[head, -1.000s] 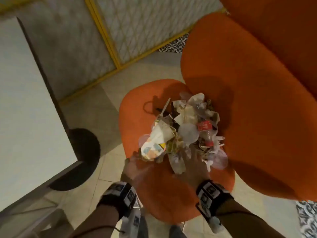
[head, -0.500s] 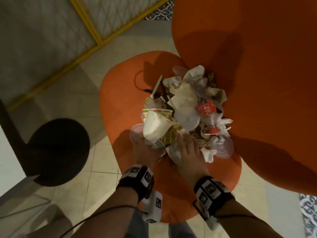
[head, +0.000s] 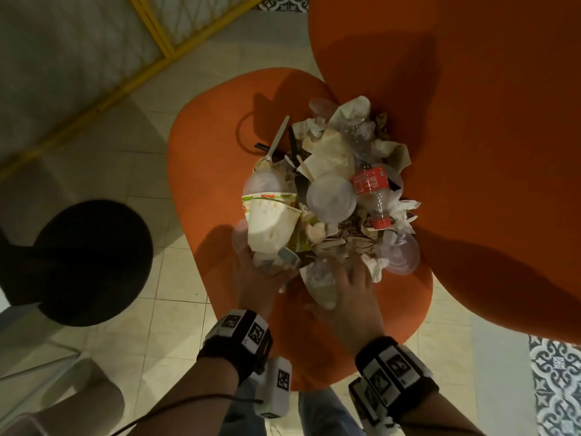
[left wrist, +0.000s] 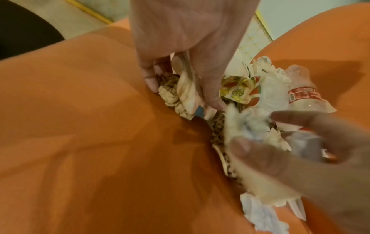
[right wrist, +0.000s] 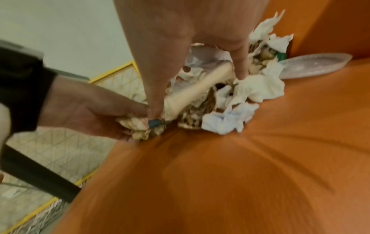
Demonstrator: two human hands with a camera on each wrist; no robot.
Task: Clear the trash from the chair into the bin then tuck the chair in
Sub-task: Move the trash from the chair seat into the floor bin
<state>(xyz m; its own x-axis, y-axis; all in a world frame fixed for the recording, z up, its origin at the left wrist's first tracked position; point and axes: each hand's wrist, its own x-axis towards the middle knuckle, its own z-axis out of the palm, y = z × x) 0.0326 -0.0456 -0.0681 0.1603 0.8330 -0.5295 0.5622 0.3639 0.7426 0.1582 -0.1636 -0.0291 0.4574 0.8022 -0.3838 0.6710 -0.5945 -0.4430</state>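
Observation:
A heap of trash (head: 330,196) lies on the orange chair seat (head: 213,171), against the backrest (head: 471,121). It holds a white paper cup (head: 270,225), a clear bottle with a red label (head: 371,190), plastic lids, cutlery and crumpled napkins. My left hand (head: 254,278) is at the heap's near left edge. Its fingers curl round a crumpled paper wad (left wrist: 170,95) under the cup. My right hand (head: 352,287) lies on the near side of the heap with fingers spread and fairly straight, pressing into napkins (right wrist: 258,88). No bin is in view.
A black round table base (head: 94,262) stands on the tiled floor left of the chair. A yellow-framed panel (head: 151,33) runs along the back left. A flat clear lid (right wrist: 312,64) lies on the seat beside the heap. Patterned tiles (head: 556,388) show at the lower right.
Both hands have slid forward from the seat's front into the near edge of the heap. The left hand has closed round the crumpled paper.

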